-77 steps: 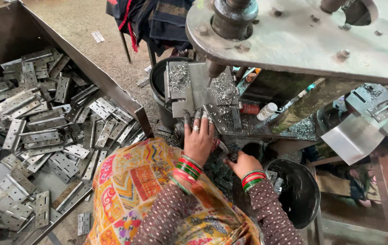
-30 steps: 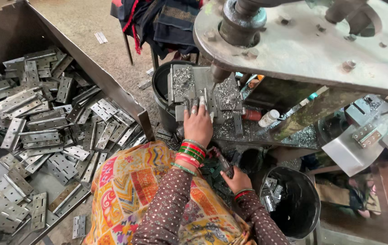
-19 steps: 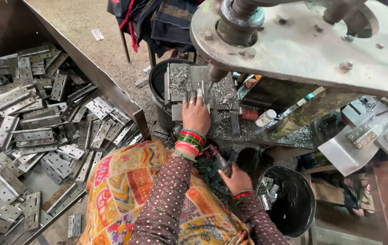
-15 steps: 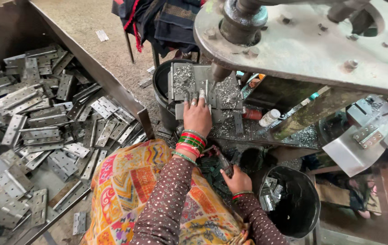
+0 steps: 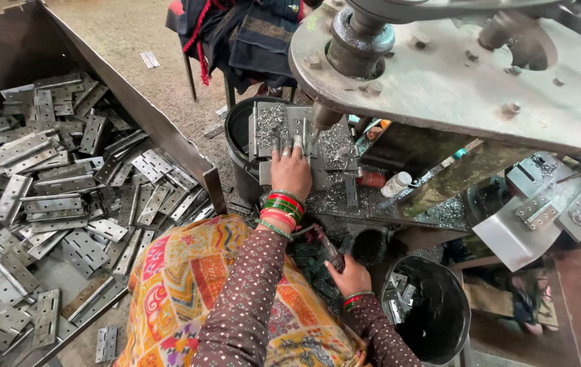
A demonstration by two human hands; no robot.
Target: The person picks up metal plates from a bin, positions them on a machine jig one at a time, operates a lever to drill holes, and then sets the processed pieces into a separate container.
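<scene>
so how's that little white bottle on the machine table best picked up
Grip the white bottle around its body, coming from above on the near side. It lies tilted among metal shavings, its body clear, with the machine head overhanging behind. The right hand is the nearer one.

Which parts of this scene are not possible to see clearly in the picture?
- Head view: what lies under the left hand on the press bed; the hand covers it.
- The dark thing in the right hand: too small and shadowed to name.
- The press plate: cut off by the top and right edges.
- The bottom of the black bucket: in shadow.
- The hinges at left: cut off by the frame edge.
</scene>
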